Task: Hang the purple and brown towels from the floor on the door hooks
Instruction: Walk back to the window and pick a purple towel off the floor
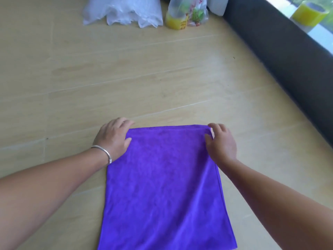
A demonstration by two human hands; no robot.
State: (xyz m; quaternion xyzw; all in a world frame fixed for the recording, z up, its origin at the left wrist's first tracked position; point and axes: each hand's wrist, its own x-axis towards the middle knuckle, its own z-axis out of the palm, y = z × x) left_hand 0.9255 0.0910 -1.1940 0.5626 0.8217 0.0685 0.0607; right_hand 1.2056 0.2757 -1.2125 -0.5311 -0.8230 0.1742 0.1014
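Observation:
A purple towel [162, 186] hangs spread out below me, over the light wooden floor [90, 78]. My left hand [113, 139], with a silver bracelet on its wrist, pinches the towel's top left corner. My right hand [221, 141] pinches the top right corner, thumb on the front of the cloth. The top hem is stretched straight between both hands. No brown towel, door or hooks are in view.
At the far edge of the floor lie a crumpled white plastic bag [124, 11] and a clear bag with a yellow container [185, 15]. A dark low wall [281, 56] runs along the right, with a yellow tape roll [310, 13] on the sill.

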